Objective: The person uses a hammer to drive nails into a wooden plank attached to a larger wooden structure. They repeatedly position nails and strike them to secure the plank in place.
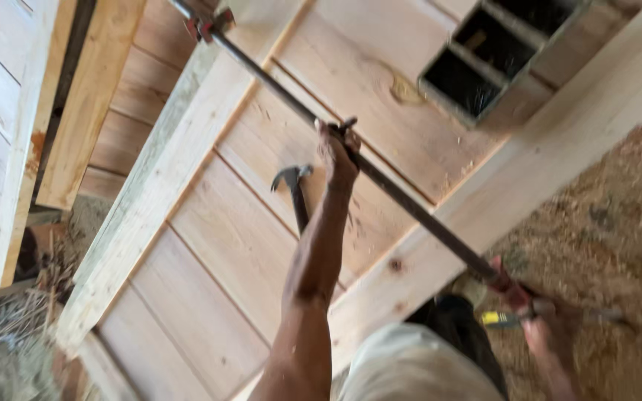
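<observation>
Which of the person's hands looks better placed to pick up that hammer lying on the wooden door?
Probably the left hand. It grips the long bar clamp mid-bar, right beside the hammer on the wooden door. The right hand is at the clamp's handle end, off the door's edge and farther away.

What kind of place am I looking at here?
Most likely a carpentry workshop: a panelled wooden door lies flat under a long bar clamp, a claw hammer rests on it, and sawdust covers the floor.
</observation>
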